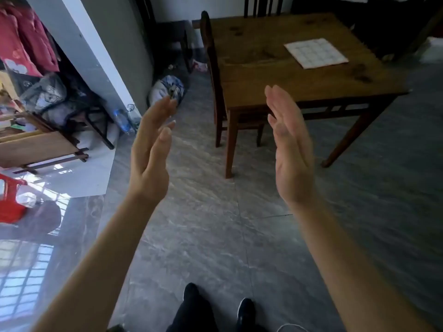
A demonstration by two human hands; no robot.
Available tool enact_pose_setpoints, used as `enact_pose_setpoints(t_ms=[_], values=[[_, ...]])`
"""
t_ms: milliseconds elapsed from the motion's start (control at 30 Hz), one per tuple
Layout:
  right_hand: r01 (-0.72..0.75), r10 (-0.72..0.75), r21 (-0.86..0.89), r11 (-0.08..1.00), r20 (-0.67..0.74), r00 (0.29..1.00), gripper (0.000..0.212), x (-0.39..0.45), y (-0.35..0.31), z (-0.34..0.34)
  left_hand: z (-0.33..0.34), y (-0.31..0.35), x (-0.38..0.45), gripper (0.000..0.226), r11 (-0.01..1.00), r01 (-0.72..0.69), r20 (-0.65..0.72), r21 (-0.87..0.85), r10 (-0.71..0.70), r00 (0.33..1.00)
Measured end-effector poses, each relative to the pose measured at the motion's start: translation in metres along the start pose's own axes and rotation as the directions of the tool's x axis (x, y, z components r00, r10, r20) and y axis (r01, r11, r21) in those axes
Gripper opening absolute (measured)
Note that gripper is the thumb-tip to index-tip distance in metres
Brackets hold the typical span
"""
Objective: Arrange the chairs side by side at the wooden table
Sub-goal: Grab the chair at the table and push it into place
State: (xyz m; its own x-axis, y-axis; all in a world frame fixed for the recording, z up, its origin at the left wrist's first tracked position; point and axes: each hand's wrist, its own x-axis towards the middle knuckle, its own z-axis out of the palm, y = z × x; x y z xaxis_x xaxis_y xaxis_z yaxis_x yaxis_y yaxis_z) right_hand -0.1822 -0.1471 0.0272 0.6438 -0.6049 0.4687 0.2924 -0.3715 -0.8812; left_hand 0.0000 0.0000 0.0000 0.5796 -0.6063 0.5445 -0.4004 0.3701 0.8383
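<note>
Chairs first: one dark wooden chair (212,75) sits up around 12 o'clock, tucked in tight against the left side of the wooden table (282,75), its seat pushed under the top and its back standing upright just beside the table edge. A second chair (262,6) shows only as a slatted back at the far side of the table, up at about 1 o'clock, mostly cut off by the frame so can't say much about it. On the tabletop there's a white checkered sheet (315,52) lying flat toward the right half. Both hands are raised in front of the table and holding nothing: the left hand (149,154) at about 10 o'clock and the right hand (290,149) at about 2 o'clock, fingers straight and loosely together, palms facing each other, well apart from one another. Grey tiled floor (203,224) underneath, with two dark shoes (244,312) at 6 o'clock. A red plastic stool (9,200) sits far off at 9 o'clock.
</note>
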Motion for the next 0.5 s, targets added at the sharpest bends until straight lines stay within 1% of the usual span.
enact_pose_setpoints(t_ms=[33,133,200,367,500], values=[[0.020,-0.021,-0.023,1.000,-0.022,1.000,0.053,0.012,0.006,0.005,-0.006,-0.006,0.010,0.041,0.999,-0.025,-0.018,0.025,0.025,1.000],[-0.026,0.025,-0.036,0.999,-0.013,1.000,0.053,0.051,0.031,0.023,-0.026,-0.035,0.043,0.043,0.997,0.042,-0.031,0.065,-0.040,0.999],[-0.039,0.039,-0.029,0.999,-0.022,0.999,0.052,0.077,0.054,0.035,-0.038,-0.057,0.071,0.047,0.996,0.058,-0.041,0.072,-0.055,0.998],[-0.007,0.003,-0.056,0.998,-0.064,0.998,0.052,0.164,0.099,0.070,-0.076,-0.115,0.167,0.042,0.998,-0.012,0.005,0.057,0.011,1.000],[-0.006,-0.001,-0.062,0.998,-0.119,0.993,0.054,0.235,0.124,0.088,-0.099,-0.159,0.250,0.041,0.998,-0.022,0.030,0.050,0.021,0.999]])
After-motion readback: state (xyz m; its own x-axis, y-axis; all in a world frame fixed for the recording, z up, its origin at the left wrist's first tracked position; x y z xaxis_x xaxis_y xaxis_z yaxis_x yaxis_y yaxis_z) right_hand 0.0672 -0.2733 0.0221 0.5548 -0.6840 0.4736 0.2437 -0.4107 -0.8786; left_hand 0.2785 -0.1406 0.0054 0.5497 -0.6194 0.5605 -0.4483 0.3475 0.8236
